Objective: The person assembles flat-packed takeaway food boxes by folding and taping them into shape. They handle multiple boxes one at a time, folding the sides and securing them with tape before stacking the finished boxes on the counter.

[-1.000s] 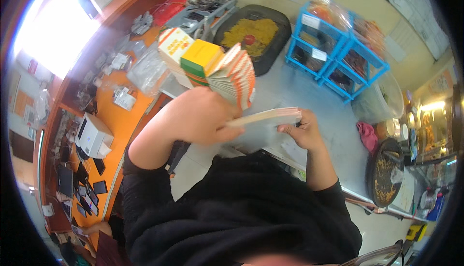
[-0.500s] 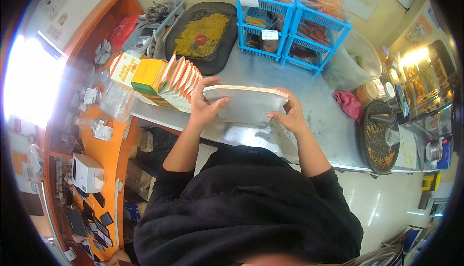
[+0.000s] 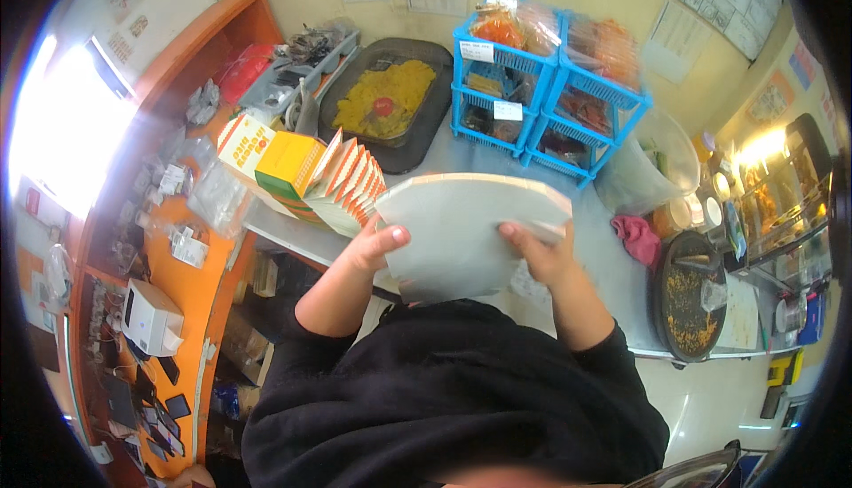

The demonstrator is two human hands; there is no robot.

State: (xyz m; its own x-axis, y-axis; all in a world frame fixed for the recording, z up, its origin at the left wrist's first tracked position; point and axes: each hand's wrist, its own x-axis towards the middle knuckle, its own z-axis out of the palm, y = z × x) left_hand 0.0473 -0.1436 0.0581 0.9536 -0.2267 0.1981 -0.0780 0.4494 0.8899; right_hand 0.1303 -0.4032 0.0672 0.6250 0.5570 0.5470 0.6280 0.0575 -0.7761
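Note:
Between my two hands is a stack of flat grey-white card pieces [image 3: 457,240] with angled corners and pale layered edges. My left hand [image 3: 366,250] grips its left side, the thumb lying on the near face and the other fingers mostly hidden behind. On the right side my right hand [image 3: 548,255] holds it the same way, thumb on the face. The stack is tilted so its broad face shows, in front of my body over the counter's near edge. Just beyond my left hand stands a row of nested orange-and-white folded cartons [image 3: 346,188], beside a yellow-and-green box [image 3: 288,164].
A black tray [image 3: 430,137] with yellow food lies at the back, left of blue basket racks [image 3: 577,93]. To the right are a clear bucket [image 3: 643,169], a pink cloth [image 3: 635,240] and a dark oval tray [image 3: 670,328] with crumbs. A white printer [image 3: 153,318] sits on the orange desk.
The card stack has come nearer to me and tipped, so more of its broad face shows. Both hands moved with it, still gripping its sides. The view has shifted slightly.

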